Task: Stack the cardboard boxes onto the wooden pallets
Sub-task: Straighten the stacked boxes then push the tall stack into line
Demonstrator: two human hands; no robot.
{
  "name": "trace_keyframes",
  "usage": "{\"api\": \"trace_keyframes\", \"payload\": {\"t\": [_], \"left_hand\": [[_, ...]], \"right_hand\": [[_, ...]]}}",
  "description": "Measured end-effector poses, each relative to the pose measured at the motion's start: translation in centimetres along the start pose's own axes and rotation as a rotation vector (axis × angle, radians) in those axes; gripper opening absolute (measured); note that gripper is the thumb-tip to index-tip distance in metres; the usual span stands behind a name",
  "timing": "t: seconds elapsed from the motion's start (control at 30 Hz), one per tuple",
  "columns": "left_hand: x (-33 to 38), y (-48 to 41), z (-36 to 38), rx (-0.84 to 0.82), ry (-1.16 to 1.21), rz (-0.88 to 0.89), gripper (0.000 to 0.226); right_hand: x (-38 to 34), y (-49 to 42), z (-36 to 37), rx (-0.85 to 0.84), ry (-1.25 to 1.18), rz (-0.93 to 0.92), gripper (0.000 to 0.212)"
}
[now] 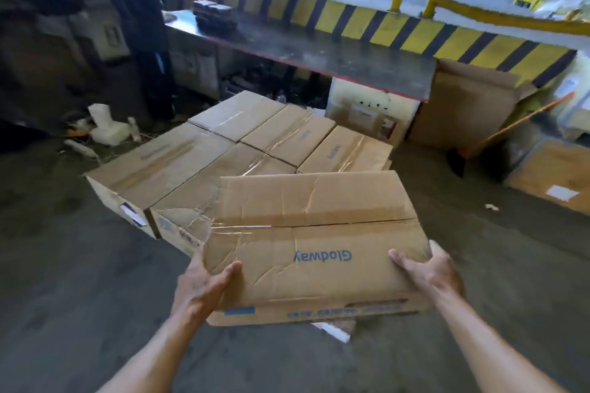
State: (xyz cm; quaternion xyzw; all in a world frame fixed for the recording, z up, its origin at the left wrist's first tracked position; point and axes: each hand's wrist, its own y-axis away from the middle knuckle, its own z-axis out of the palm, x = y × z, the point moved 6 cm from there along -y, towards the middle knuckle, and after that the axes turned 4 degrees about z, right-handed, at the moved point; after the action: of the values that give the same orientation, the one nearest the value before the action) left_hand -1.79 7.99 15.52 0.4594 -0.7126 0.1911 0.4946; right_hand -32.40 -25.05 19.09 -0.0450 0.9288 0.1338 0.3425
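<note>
Carried box (314, 246) is clamped between left hand (204, 284) and right hand (427, 271), fingers wrapped on its near corners. Long axis runs side to side. The stacked boxes (242, 150) lie just ahead and left; pallet hidden.

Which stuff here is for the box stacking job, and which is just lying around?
For the job:
- held cardboard box, gripped by the left hand and right hand
- stacked boxes in front of it

Just lying about:
- white plastic jug
- open empty carton
- striped barrier
- metal dock plate
</note>
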Motion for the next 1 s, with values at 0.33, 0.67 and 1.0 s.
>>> {"api": "trace_keyframes", "payload": {"t": [0.33, 0.67, 1.0], "left_hand": [[-2.6, 0.6, 2.7, 0.041, 0.161, -0.119, 0.094], [-1.7, 3.4, 6.1, 0.105, 0.305, -0.198, 0.110], [0.4, 9.1, 16.3, 0.411, 0.302, -0.323, 0.107]], "right_hand": [[-0.8, -6.8, 4.5, -0.418, -0.071, -0.068, 0.100], [-4.0, -14.0, 7.4, -0.633, -0.044, -0.094, 0.107], [-4.7, -22.6, 9.2, -0.909, 0.027, -0.291, 0.106]]}}
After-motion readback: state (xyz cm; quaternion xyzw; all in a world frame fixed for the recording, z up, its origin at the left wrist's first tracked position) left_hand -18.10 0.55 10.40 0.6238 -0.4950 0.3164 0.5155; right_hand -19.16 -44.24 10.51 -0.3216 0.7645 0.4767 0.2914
